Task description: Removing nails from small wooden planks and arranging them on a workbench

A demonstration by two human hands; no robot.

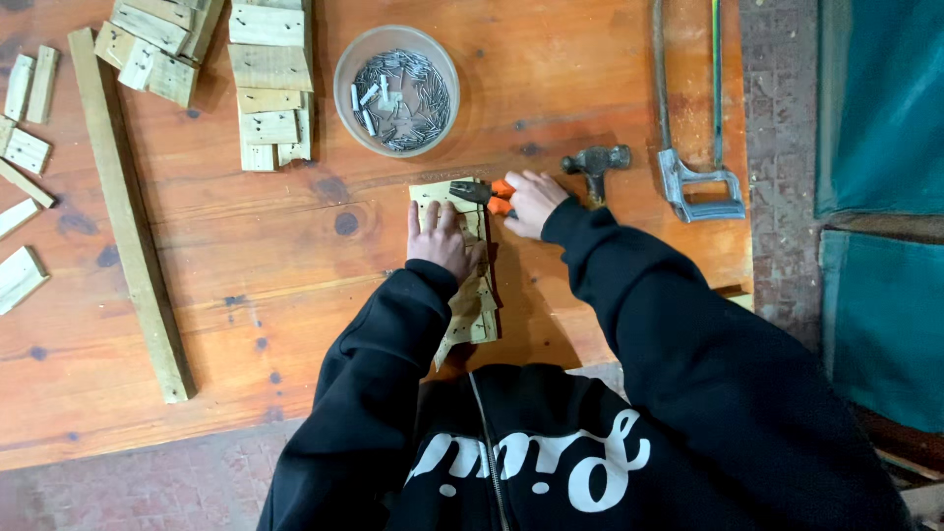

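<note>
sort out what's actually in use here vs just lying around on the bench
In use:
left hand pressing down the pale wooden piece
right hand holding the orange-handled pliers

Lying about:
hammer
hacksaw
tub of nails
wood offcuts
long batten

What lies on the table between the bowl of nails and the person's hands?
Head view: only bare tabletop between the nail bowl and the left hand and right hand, which holds the orange-handled pliers.
</note>
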